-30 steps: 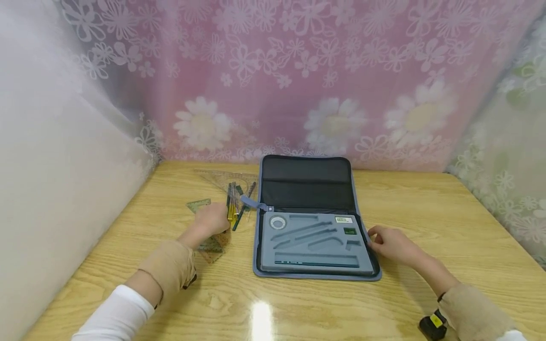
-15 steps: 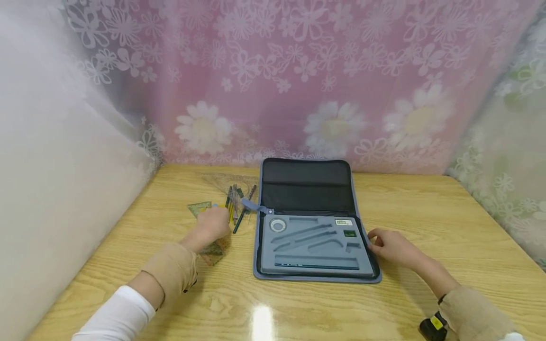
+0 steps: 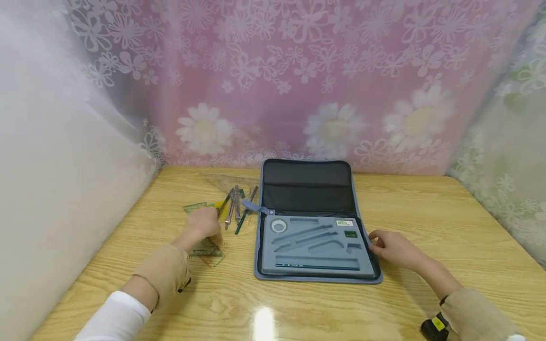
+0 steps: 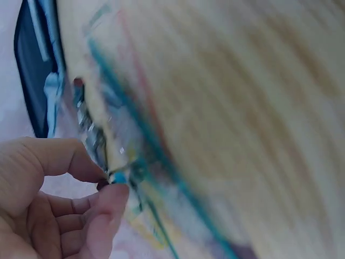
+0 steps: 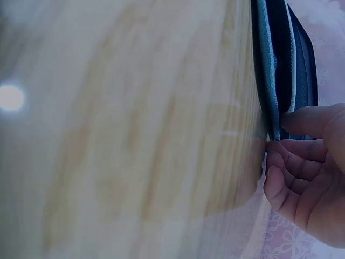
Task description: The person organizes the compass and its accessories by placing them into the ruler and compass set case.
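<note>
My left hand [image 3: 204, 222] is over a pile of drawing tools left of the case. In the left wrist view its thumb and index finger pinch a small thing [image 4: 118, 177] with a light-blue bit; I cannot tell its kind. By the fingers lie a yellow piece [image 3: 222, 208], a dark pen [image 3: 225, 202] and slim metallic tools [image 3: 230, 210]. Green set squares [image 3: 206, 248] show partly under the hand. My right hand [image 3: 394, 247] pinches the right edge of an open blue zip case [image 3: 317, 280], thumb above the rim, index finger below.
The case's grey foam insert [image 3: 317, 246] holds a dark green pencil [image 3: 317, 266], a round white-rimmed piece [image 3: 279, 226], a white eraser [image 3: 343, 223] and a small green box [image 3: 350, 234]. A clear triangle [image 3: 228, 180] lies behind the pile. A pink flowered curtain [image 3: 273, 94] hangs behind the table.
My left hand has shifted slightly left and nearer to me. The yellow piece and a dark pen have moved left, apart from the other slim tools. The right hand stays on the case edge.
</note>
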`<move>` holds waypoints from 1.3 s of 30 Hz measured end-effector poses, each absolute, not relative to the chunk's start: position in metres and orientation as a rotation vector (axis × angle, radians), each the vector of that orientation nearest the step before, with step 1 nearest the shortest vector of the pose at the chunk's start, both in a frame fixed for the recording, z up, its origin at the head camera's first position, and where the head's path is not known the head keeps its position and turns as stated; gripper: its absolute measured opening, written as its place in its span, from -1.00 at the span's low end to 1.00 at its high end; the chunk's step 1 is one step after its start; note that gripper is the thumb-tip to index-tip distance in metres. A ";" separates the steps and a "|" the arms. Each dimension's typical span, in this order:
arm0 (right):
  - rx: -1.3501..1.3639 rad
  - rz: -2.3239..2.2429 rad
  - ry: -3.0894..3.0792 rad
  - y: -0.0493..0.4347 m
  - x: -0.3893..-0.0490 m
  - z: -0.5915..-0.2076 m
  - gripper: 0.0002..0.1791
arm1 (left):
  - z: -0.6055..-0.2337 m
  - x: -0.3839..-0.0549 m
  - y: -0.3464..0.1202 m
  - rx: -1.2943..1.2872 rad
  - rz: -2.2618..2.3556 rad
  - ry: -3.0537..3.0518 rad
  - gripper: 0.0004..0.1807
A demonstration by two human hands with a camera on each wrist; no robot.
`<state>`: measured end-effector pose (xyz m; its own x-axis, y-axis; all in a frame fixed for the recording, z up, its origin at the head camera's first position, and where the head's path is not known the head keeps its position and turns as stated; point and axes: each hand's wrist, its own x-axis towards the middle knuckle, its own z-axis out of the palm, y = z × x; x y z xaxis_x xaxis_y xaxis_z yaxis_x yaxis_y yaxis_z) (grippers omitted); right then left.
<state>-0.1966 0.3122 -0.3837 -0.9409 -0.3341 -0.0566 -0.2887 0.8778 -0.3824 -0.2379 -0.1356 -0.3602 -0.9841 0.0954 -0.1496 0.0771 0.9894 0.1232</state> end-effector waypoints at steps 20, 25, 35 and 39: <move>-0.550 -0.582 2.912 0.318 -0.193 -0.385 -0.71 | -0.327 -0.213 -0.173 0.204 0.433 3.025 -0.56; -0.572 -0.583 2.911 0.319 -0.194 -0.386 -0.71 | -0.322 -0.201 -0.189 0.305 0.430 3.038 -0.57; -0.571 -0.583 2.900 0.318 -0.195 -0.384 -0.73 | -0.303 -0.193 -0.189 0.467 0.538 2.952 -0.73; -0.567 -0.590 2.940 0.315 -0.196 -0.384 -0.72 | -0.302 -0.197 -0.165 0.566 0.572 2.939 -0.86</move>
<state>-0.1964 0.3148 -0.3835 -0.9271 -0.3745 -0.0147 -0.3399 0.8566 -0.3881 -0.1974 -0.1647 -0.3019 -0.9266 0.3755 -0.0216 0.3400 0.8608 0.3787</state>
